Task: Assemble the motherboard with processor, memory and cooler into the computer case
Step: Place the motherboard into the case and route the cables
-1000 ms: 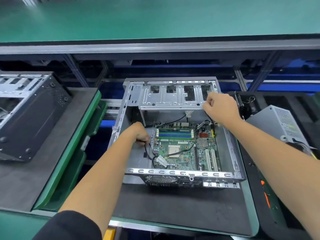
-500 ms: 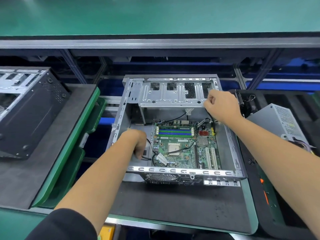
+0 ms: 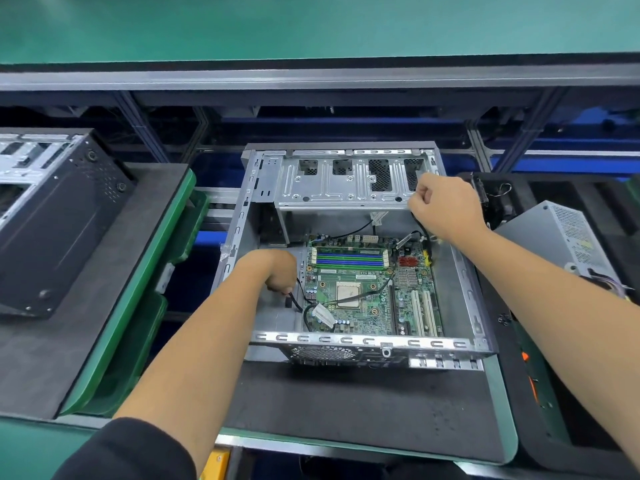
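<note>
Inside the open computer case (image 3: 464, 278), the motherboard (image 3: 367, 289) is seated flat on the floor. A black cable (image 3: 297, 303) is pinched aside by the left hand (image 3: 277, 271), while another cable (image 3: 420, 225) is gripped by the right hand (image 3: 440, 206), apparently so the board stays unobstructed.

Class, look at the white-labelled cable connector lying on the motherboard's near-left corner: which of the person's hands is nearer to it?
Left. The left hand holds a black cable just left of the white-labelled connector. The right hand is up at the drive cage, across the motherboard.
</note>
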{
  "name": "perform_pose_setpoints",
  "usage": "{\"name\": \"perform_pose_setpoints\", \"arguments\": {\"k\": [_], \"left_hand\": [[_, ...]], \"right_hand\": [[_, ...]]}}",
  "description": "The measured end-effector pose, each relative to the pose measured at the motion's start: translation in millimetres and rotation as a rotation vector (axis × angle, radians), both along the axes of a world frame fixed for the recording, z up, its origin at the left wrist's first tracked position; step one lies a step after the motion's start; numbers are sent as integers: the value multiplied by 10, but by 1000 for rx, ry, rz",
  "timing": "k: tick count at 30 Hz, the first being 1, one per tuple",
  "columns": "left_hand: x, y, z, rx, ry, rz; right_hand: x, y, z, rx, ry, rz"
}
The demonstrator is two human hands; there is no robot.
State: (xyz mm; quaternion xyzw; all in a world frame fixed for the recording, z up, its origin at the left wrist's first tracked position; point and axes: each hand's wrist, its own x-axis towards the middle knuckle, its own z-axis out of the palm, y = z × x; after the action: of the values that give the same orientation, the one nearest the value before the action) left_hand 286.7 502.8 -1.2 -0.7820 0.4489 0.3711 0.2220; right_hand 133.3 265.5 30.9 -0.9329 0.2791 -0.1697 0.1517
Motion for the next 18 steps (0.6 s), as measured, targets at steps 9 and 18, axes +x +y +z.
{"name": "perform_pose_setpoints", "arguments": {"k": [9, 18], "left_hand": [[38, -17, -35, -36, 33, 96], [74, -6, -206, -88, -102, 246]], "right_hand": [[-27, 492, 229, -302, -84, 488], [712, 1411, -347, -173, 647, 917]]}}
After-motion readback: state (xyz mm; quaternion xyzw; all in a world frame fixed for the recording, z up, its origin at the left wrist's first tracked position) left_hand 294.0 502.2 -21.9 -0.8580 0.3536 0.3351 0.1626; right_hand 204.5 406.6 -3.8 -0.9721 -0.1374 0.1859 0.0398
